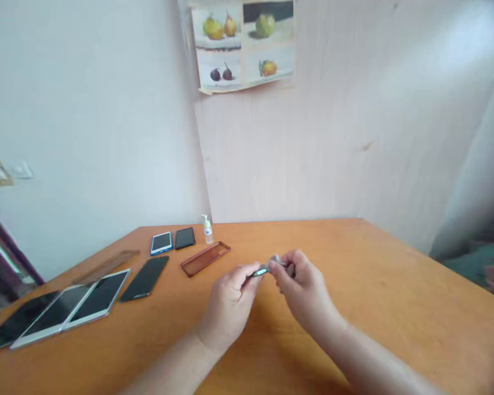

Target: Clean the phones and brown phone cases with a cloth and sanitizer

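Observation:
Above the middle of the table, my left hand (pixel 230 299) pinches a thin, dark, flat thing with a pale shiny edge (pixel 260 271). It is seen nearly edge-on and looks like a phone, but its face is hidden. My right hand (pixel 298 277) is closed right beside it, with a small greyish, crumpled-looking piece (pixel 276 260) between the fingers. That piece meets the end of the flat thing. Too little of it shows to tell its kind.
On the wooden table (pixel 379 296), to the left, lie several tablets (pixel 101 296), a black phone (pixel 145 278), a blue-edged phone (pixel 162 243), another dark phone (pixel 185 238), a reddish phone case (pixel 206 259) and a clear brownish case (pixel 107 266). A pump bottle (pixel 208 230) stands behind.

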`<move>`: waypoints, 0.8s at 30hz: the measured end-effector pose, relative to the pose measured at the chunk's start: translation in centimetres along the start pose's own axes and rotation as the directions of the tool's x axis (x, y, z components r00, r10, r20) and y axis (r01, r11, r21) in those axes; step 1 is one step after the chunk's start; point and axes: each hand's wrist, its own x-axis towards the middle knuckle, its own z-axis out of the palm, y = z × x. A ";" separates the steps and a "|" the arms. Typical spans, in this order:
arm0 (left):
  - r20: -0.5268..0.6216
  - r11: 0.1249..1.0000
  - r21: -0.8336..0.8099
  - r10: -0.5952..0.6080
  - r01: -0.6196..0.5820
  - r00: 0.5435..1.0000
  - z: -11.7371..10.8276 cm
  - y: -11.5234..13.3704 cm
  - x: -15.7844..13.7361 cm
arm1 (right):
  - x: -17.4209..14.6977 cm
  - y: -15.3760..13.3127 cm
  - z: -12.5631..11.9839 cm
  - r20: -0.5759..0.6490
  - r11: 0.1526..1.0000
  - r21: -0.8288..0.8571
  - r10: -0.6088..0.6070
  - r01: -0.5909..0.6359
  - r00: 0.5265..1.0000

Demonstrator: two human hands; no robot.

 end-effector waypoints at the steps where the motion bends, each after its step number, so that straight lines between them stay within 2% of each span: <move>1: 0.005 1.000 -0.014 -0.002 0.002 1.000 0.0 0.0 0.0 | -0.4 -0.3 0.3 0.033 1.000 0.003 -0.019 0.019 0.999; 4: -0.004 1.000 -0.020 -0.010 0.010 1.000 0.0 -0.1 0.0 | -0.7 -0.5 0.6 0.060 0.999 0.011 -0.041 0.041 0.997; 8: -0.065 0.999 0.036 -0.022 0.024 0.998 0.0 -0.3 0.0 | 0.4 0.4 -0.1 -0.057 1.000 0.008 0.005 -0.005 0.998; 10: -0.066 0.999 0.039 -0.010 0.013 0.998 0.0 -0.4 0.0 | 0.7 0.7 -0.2 -0.078 1.000 -0.009 0.009 -0.010 0.997; 17: 0.006 1.000 -0.012 0.003 -0.003 1.000 0.0 -0.2 0.1 | -0.8 -0.2 1.0 0.034 0.995 -0.070 -0.070 0.072 0.997; 22: -0.063 0.999 0.052 0.017 -0.014 0.998 0.0 -0.4 0.0 | 0.4 0.6 0.0 -0.075 0.997 -0.067 -0.029 0.024 0.997; 24: -0.055 0.999 0.045 0.027 -0.024 0.998 0.0 -0.5 0.0 | 0.3 0.6 0.2 -0.071 0.997 -0.071 -0.041 0.036 0.997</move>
